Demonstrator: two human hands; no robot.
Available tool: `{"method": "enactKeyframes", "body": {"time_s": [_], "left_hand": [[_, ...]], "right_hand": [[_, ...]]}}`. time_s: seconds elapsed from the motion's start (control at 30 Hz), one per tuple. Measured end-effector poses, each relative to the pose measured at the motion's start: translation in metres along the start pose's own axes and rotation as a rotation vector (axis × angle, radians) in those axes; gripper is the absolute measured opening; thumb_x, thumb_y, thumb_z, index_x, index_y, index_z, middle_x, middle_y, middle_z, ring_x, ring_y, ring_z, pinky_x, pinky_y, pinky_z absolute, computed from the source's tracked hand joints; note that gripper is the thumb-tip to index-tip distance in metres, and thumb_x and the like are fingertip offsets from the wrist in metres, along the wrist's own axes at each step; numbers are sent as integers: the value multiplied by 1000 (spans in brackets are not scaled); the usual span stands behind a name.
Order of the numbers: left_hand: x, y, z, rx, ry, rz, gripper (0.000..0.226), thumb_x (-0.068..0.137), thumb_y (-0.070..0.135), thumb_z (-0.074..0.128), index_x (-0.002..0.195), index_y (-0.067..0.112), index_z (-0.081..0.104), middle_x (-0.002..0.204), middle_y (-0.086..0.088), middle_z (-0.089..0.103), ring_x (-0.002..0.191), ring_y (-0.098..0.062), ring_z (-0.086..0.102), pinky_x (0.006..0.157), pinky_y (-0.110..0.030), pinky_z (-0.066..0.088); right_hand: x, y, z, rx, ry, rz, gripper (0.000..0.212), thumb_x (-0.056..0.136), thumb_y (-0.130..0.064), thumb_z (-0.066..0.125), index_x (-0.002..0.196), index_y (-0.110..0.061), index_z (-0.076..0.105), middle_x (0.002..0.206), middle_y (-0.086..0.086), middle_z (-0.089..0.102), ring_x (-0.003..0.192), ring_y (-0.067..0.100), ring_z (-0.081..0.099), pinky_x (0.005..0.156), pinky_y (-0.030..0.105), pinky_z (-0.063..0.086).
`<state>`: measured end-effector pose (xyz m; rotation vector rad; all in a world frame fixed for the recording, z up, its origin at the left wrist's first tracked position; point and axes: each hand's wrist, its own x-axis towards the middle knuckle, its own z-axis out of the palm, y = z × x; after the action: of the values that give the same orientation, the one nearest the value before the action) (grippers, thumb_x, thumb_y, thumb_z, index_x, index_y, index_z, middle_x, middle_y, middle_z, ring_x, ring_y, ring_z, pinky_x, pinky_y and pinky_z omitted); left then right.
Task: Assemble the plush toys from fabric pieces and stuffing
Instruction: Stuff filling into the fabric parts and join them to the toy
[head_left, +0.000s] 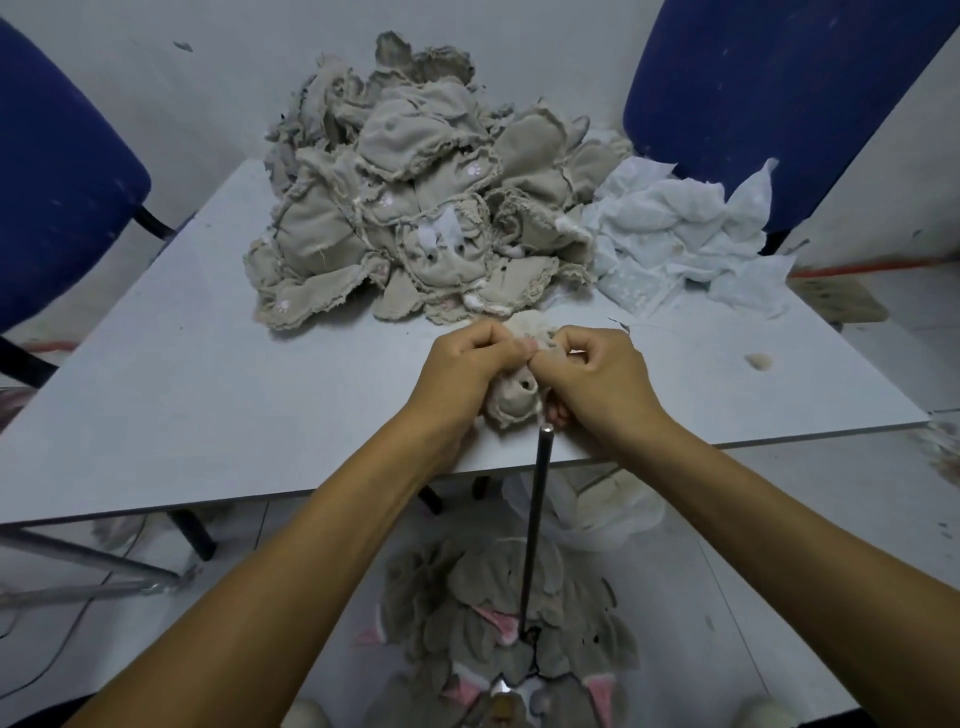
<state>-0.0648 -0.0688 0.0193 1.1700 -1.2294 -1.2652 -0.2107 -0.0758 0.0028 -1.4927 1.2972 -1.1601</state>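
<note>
1. A pale desk (182, 374) carries the job. Toward its far edge rises a large heap of beige fabric shells (410, 208), frayed at the seams, flat and unstuffed as far as can be seen. Judged by the size of that heap, most of the assembling appears to lie ahead.

2. At the far right corner of the desk, touching the heap, lies a crumpled mass of thin white cloth (675, 234). What it is for cannot be told.

3. Below the near edge, on the floor between the person's forearms, sits a cluster of grey plush pieces with pink ear linings (498, 613). They look turned out and further along than the shells above; whether they are stuffed or closed cannot be told.

4. Just under the near edge, right of centre, a clear plastic bag (587, 519) holds pale material, blurred by the film, possibly stuffing. It is the only container in sight.

5. A thin dark metal rod (535, 525) stands up from the floor cluster, its tip level with the near edge of the desk, just below the piece in hand.

6. At the near edge, the left hand (467, 369) and right hand (597, 379) meet over one small beige toy piece (514, 400). Both hands have curled fingers, pinching the fabric at its top between thumb and fingertips. The piece looks partway through turning or stuffing.

7. Near the right edge lies a small tuft of fluff (758, 359), well apart from the hands.
</note>
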Motion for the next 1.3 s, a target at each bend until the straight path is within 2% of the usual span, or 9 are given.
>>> {"method": "enactKeyframes", "body": {"time_s": [0.23,0.37,0.47,0.57,0.63,0.77,0.83,1.0,1.3], "left_hand": [[1,2,-10,-153,54,-131,41,80,-11,63,49,15,55,51,-6,55,50,-19,57,49,-24,49],[5,0,-1,-47,173,-145,35,78,-4,65,51,16,55,47,-1,53,44,-16,54,45,-20,42],[3,-7,1,125,189,-95,31,75,7,68,51,21,54,51,7,53,55,-16,52,55,-27,42],[0,-8,-2,54,104,-79,25,80,8,66,60,21,55,56,5,54,61,-18,50,56,-28,41],[-5,-5,-5,58,2,-47,11,74,18,68,71,15,58,64,1,57,67,-20,53,60,-29,43],[-15,-6,-9,283,-163,10,31,64,28,79,88,14,65,83,-6,63,79,-22,59,77,-39,51],[-15,-6,-13,198,-130,-8,33,64,19,84,90,9,65,80,-5,61,75,-20,61,73,-34,54],[-9,-2,-17,-130,-26,-112,18,81,-6,70,74,7,60,68,-8,61,58,-17,62,54,-24,53],[5,0,-2,-109,219,-213,35,61,-7,71,44,18,54,49,-3,53,47,-18,46,40,-22,33]], "right_hand": [[3,1,-25,306,-534,96,4,83,-14,68,82,-15,71,75,10,69,71,20,66,64,29,51],[-1,1,-19,128,-423,58,14,94,-17,67,83,-9,69,77,14,75,74,24,71,62,23,56],[-3,3,-11,-34,-240,3,24,96,-26,65,79,-9,67,64,8,73,64,25,73,61,30,60],[-2,2,-8,-48,-160,29,24,95,-24,66,75,-11,66,59,6,71,56,21,70,65,35,60],[0,1,-6,-95,-87,31,22,90,-23,66,70,-14,66,54,1,68,50,13,66,62,28,57],[0,2,2,-288,114,14,17,76,-24,66,64,-12,66,47,-3,57,46,6,51,48,25,41],[2,-2,1,-203,44,73,19,80,-20,66,62,-13,65,47,-3,58,47,8,54,45,23,43],[3,-9,-19,304,-437,197,12,89,-17,68,80,-9,68,67,6,65,65,16,64,59,21,54],[-9,-7,-16,35,-396,2,22,85,-17,78,86,-1,62,65,8,62,65,14,62,71,23,52]]}}
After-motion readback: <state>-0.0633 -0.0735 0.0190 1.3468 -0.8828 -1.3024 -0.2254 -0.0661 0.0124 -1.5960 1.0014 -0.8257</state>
